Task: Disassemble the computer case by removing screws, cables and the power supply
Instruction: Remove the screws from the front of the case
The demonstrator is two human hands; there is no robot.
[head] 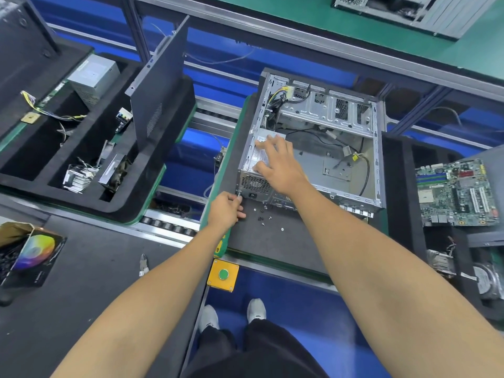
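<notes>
On the dark mat [272, 241] of the bench, one open computer case [313, 148] lies on its side with its cover off. One power supply [259, 170] sits in the near left corner of the case; its label carries print too small to read. The right hand [275, 162] rests on top of the power supply, fingers spread and straight. The left hand [226, 211] is at the lower left corner of the case's rear panel, thumb and fingertips pinching a small screw [239, 196] there. About seven loose screws [263, 214] lie scattered on the mat just in front of the case. Inside the case, black cables [362, 170] run across the bare floor, and one yellow-and-black cable bundle [281, 96] hangs at the far left corner beside the drive cage [327, 110].

To the left, one black foam tray [81, 186] has several compartments: they hold a second grey power supply [92, 77] with coloured wires, a fan [116, 173], a small wired part, and one dark side panel [161, 85] standing upright. To the right, another foam tray [398, 186] holds one green motherboard [458, 192] and, in nearer compartments, a heat sink [440, 261] and a disk drive [488, 279]; markings are illegible. Near the bench edge sit one yellow box with one green button [223, 274], one pair of cutters [143, 264], and one open carton [30, 252] printed with a colour wheel. Two white shoes [256, 309] show on the blue floor.
</notes>
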